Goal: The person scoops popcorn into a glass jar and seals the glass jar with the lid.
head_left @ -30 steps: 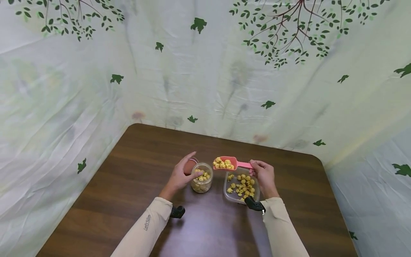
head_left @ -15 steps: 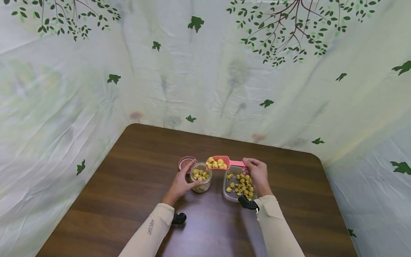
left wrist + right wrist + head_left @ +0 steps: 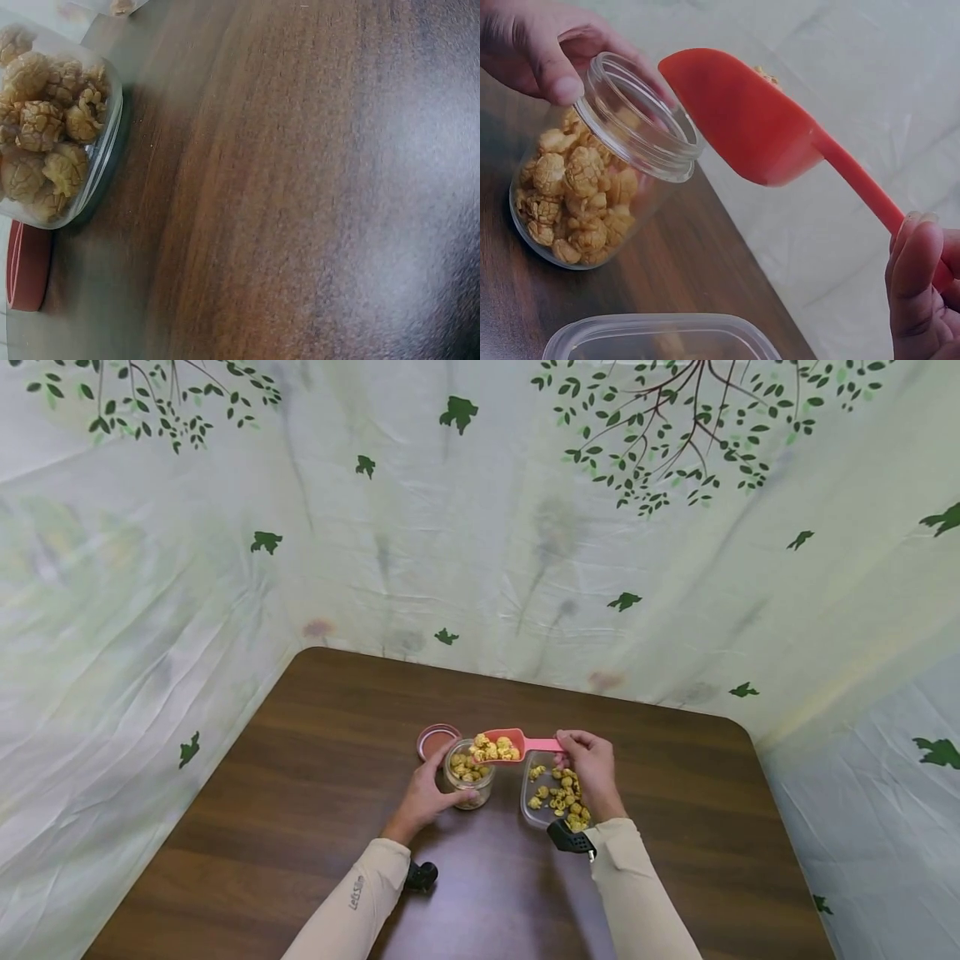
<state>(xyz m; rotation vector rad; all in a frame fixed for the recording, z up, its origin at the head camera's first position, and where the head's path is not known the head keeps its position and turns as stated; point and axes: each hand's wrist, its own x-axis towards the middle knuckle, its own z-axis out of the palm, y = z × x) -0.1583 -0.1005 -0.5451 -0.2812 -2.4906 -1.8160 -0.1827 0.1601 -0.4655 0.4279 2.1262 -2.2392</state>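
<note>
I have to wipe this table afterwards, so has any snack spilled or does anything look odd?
Nothing stands out. No pieces show on the bare table. The snacks sit in the jar, the clear tub and the pink scoop, held level above the jar by the right hand. The left hand steadies the jar; its lid lies behind.

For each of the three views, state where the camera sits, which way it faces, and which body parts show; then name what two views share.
Head: above, facing forward and down at the table; both sleeves, left hand gripping the jar, right hand holding the scoop.
Left wrist: low, skimming the tabletop; jar base and red lid; no body shows.
Right wrist: faces the jar mouth and scoop; fingers of both hands.
All three views share the jar.
</note>
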